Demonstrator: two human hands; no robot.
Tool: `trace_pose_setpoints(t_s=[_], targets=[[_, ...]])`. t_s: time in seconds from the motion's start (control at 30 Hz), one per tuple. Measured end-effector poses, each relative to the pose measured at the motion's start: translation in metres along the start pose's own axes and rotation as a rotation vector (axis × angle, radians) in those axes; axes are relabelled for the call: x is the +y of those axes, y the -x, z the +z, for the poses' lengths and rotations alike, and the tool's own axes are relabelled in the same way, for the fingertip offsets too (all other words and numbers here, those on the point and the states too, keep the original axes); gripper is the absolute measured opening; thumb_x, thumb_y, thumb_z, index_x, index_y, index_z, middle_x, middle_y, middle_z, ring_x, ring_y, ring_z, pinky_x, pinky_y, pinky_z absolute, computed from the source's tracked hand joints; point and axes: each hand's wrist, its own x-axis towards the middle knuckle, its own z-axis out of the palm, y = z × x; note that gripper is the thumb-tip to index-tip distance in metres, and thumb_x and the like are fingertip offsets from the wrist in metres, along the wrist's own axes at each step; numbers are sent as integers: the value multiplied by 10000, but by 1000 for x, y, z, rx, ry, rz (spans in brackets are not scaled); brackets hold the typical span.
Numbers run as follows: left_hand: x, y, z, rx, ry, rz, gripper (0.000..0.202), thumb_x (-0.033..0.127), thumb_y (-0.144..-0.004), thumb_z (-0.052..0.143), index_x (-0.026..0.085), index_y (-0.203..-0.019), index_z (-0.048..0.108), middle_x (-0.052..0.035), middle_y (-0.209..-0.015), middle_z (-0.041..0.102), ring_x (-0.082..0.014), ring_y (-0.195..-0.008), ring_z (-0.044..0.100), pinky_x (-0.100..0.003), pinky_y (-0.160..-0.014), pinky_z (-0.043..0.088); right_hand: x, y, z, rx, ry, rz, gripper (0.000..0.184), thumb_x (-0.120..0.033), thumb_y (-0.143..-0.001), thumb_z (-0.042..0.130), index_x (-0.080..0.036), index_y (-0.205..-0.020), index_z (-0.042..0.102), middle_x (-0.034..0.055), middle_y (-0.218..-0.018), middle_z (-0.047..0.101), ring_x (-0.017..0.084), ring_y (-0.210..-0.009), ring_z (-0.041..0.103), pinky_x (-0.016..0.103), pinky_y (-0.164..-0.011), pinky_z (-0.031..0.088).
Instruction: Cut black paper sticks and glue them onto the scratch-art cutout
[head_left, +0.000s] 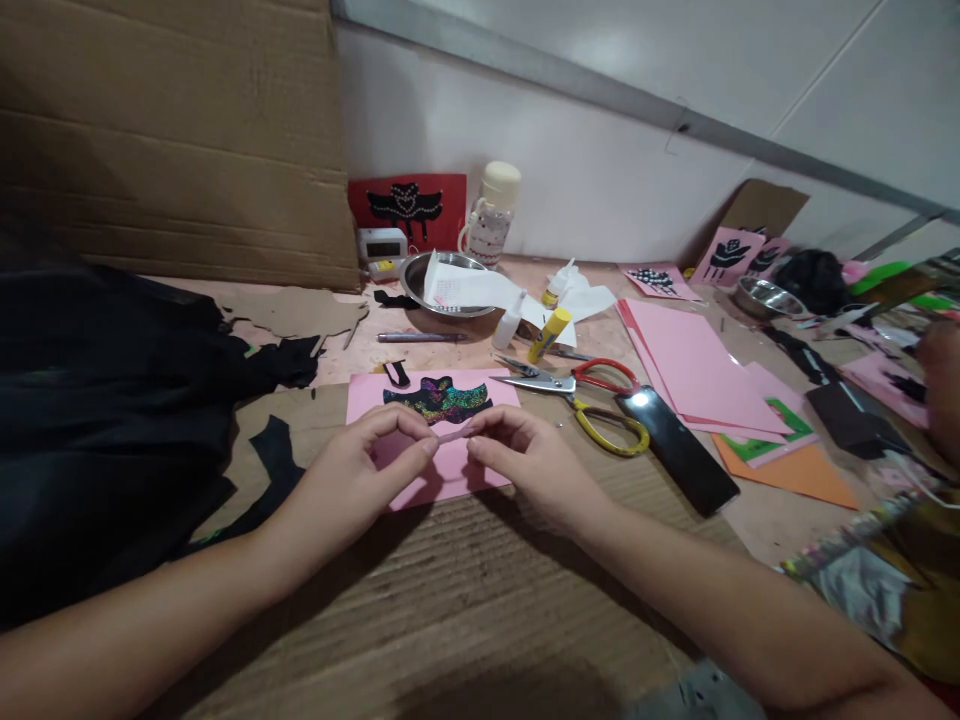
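Observation:
A pink card [480, 465] lies on a cardboard sheet in front of me, with a black cut-out shape with rainbow scratch marks [439, 398] on its upper part. My left hand [371, 470] and my right hand [517, 455] hover just above the card, fingers curled. Between their fingertips they pinch a small pink strip [452, 436], one hand at each end. A small black paper scrap [396, 373] sits at the card's top left corner.
Scissors with red and yellow handles [592, 395], a yellow glue stick [549, 335], a pen [420, 338], a black phone [679, 450], a steel bowl [420, 285] holding paper, pink sheets [694, 365], black paper [112, 400] at left, a cardboard box [172, 140] behind. Another person's arm [941, 385] at right.

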Motion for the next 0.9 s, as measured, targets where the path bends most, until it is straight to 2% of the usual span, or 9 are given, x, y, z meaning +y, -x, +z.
trace_pose_setpoints(t_s=[0.2, 0.73, 0.83, 0.9], targets=[[3, 0, 1, -15, -10, 25, 254, 494, -940, 723, 266, -829, 729, -39, -894, 759, -273, -873, 692, -409, -868, 504, 1, 0, 1, -2, -65, 29, 256, -377, -813, 903, -217, -889, 718, -31, -777, 705, 143, -662, 651, 280, -639, 564], [2, 1, 1, -21, -4, 22, 267, 487, -943, 730, 261, -802, 724, -31, -857, 745, -256, -834, 678, -386, -831, 517, 3, -2, 2, -6, -144, 47, 155, -263, -779, 837, -228, -860, 711, -36, -723, 698, 157, -679, 659, 288, -647, 565], [0, 0, 0, -3, 9, -1, 287, 524, -940, 733, 260, -828, 729, -35, -866, 750, -259, -844, 683, -382, -827, 522, 6, -4, -1, 7, -154, 48, 153, -290, -809, 831, -214, -922, 761, -26, -742, 711, 149, -686, 658, 274, -646, 548], [-1, 0, -1, 9, 12, -14, 286, 528, -932, 738, 258, -840, 732, -34, -863, 748, -258, -843, 681, -385, -840, 529, 7, -5, -5, 18, -155, 48, 211, -360, -836, 850, -203, -964, 788, -16, -755, 716, 145, -674, 657, 263, -621, 532]])
